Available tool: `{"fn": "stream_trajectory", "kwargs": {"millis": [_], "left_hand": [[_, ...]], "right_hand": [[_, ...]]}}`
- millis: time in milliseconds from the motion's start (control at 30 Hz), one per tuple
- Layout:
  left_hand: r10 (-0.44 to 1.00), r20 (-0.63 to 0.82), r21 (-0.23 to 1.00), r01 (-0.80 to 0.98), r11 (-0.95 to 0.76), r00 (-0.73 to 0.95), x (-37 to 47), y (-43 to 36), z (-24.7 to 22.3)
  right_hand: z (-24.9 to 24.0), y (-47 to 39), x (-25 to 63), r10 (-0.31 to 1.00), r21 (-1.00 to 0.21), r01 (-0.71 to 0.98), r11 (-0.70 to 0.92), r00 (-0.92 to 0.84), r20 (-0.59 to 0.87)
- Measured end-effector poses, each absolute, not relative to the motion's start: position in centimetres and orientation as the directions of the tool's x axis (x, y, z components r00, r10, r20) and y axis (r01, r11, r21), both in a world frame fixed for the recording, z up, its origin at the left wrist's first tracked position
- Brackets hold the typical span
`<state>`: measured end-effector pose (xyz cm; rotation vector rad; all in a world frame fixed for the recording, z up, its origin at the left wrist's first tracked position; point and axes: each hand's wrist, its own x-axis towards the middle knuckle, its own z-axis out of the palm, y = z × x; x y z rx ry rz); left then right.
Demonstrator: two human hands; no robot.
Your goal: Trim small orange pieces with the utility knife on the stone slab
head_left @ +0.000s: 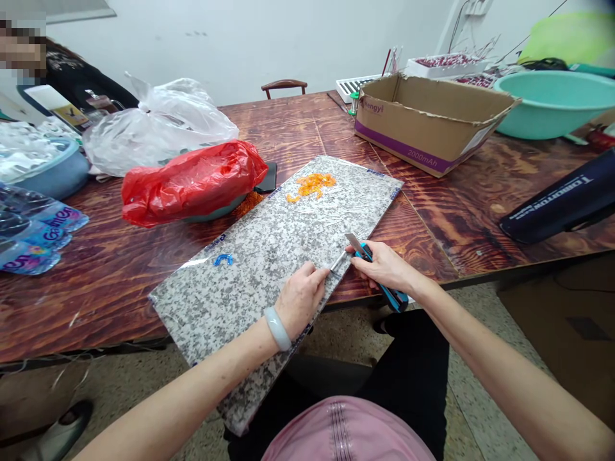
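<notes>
My right hand (384, 264) is wrapped round a blue and black utility knife (393, 296), its broad blade out and pointing up and to the left. My left hand (302, 293), with a pale bangle (277, 328) at the wrist, pinches one end of a thin silvery-white stick (338, 261). The stick's other end meets my right fingertips; its exact kind is too small to tell. Both hands are at the near edge of a speckled granite-look board (250, 314). On the board lie orange curved pieces (314, 184), a blue curved piece (223, 259) and thin clear strands (343, 205).
The board overhangs the wooden table's (307, 121) front edge. Left of it are a red plastic bag (192, 182) over a bowl, a clear bag (158, 128) and a blue basin (52, 169). A cardboard box (427, 128), green basin (552, 105) and dark umbrella-like case (557, 198) are right.
</notes>
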<state>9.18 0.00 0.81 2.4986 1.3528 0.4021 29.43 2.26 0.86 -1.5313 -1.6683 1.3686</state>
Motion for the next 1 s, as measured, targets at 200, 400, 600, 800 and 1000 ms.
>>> {"fn": "stream_trajectory", "kwargs": {"millis": [200, 400, 600, 800, 1000], "left_hand": [[0.844, 0.115, 0.376, 0.764, -0.524, 0.523, 9.2, 0.0, 0.8], [0.851, 0.101, 0.382, 0.770, -0.511, 0.515, 9.2, 0.1, 0.9], [0.854, 0.126, 0.396, 0.764, -0.509, 0.504, 9.2, 0.2, 0.9], [0.865, 0.118, 0.405, 0.772, -0.490, 0.487, 9.1, 0.3, 1.0], [0.864, 0.112, 0.390, 0.778, -0.492, 0.490, 9.2, 0.2, 1.0]], "right_hand": [[1.2, 2.2, 29.3, 0.927, -0.875, 0.458, -0.157, -0.238, -0.291], [0.9, 2.2, 29.3, 0.930, -0.872, 0.475, -0.120, -0.253, -0.266], [1.8, 2.4, 29.8, 0.971, -0.767, 0.641, 0.008, -0.187, -0.147], [3.0, 0.8, 29.4, 0.966, -0.522, 0.842, 0.134, -0.229, -0.123], [2.2, -1.0, 27.4, 0.926, -0.285, 0.940, 0.188, -0.267, -0.269]]}}
